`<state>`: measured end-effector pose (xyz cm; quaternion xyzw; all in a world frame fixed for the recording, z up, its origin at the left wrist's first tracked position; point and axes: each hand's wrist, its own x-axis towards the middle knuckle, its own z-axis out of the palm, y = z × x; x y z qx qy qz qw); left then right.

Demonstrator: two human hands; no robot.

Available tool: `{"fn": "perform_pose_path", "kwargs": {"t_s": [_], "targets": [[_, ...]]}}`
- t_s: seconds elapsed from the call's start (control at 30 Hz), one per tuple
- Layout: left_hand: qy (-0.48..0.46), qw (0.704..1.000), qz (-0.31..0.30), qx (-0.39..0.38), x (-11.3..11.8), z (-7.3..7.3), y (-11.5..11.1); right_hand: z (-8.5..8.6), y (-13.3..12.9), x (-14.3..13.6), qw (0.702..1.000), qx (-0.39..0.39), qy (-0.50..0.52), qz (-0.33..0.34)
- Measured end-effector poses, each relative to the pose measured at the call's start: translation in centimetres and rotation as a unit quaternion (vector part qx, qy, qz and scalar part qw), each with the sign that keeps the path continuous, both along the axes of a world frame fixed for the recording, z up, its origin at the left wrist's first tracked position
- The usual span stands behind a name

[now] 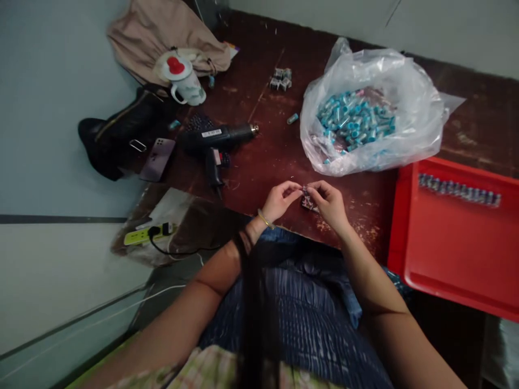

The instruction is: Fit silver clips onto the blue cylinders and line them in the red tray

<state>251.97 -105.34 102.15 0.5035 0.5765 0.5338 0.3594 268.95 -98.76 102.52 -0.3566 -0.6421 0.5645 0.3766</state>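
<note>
Near the table's front edge, my left hand [279, 201] and my right hand [329, 203] meet with thumbs and fingertips pinched. Between them is a tiny item, too small to name. Just below the fingertips lies a small dark and pink patterned piece [308, 203], partly covered by my right hand. Beyond my right hand stands an open clear plastic bag [413, 135] with many small blue-capped clear vials [352, 121] in it. A single such vial [292, 118] lies on the table left of the bag.
A black heat gun [219, 138] lies to the left, near a phone [158, 159], a black bag [125, 127] and a lidded mug [188, 86]. On the right, a red tray [458, 243] holds a row of small vials [458, 190]. Several small blocks [281, 79] sit at the back.
</note>
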Motion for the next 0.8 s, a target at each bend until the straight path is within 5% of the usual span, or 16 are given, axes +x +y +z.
{"fn": "perform_pose_path", "kwargs": {"t_s": [0.13, 0.33, 0.4, 0.47, 0.57, 0.67, 0.8], "targets": [[-0.123, 0.992, 0.002, -0.026, -0.5, -0.8, -0.3, 0.9, 0.9, -1.0, 0.998, -0.013, -0.014, 0.052], [-0.24, 0.968, 0.015, -0.075, -1.0, 0.1, 0.4, 2.3, 3.5, -2.6, 0.994, 0.035, -0.05, 0.093], [-0.233, 0.969, 0.04, -0.075, -1.4, 0.4, 0.6, 2.8, 5.7, -2.4, 0.988, 0.07, -0.09, 0.102], [-0.217, 0.972, 0.052, -0.07, -1.9, 0.5, 0.6, 3.5, 9.5, -1.7, 0.977, 0.139, -0.156, 0.03], [-0.195, 0.978, 0.044, -0.064, -2.4, 0.7, 0.3, 4.0, 16.5, -0.2, 0.89, 0.263, -0.335, -0.165], [-0.19, 0.979, 0.043, -0.067, -2.6, 0.8, -0.1, 3.5, 21.7, 0.7, 0.807, 0.275, -0.491, -0.176], [-0.175, 0.982, 0.034, -0.067, -2.6, 0.7, -0.6, 2.4, 23.9, 1.3, 0.759, 0.304, -0.552, -0.164]]}}
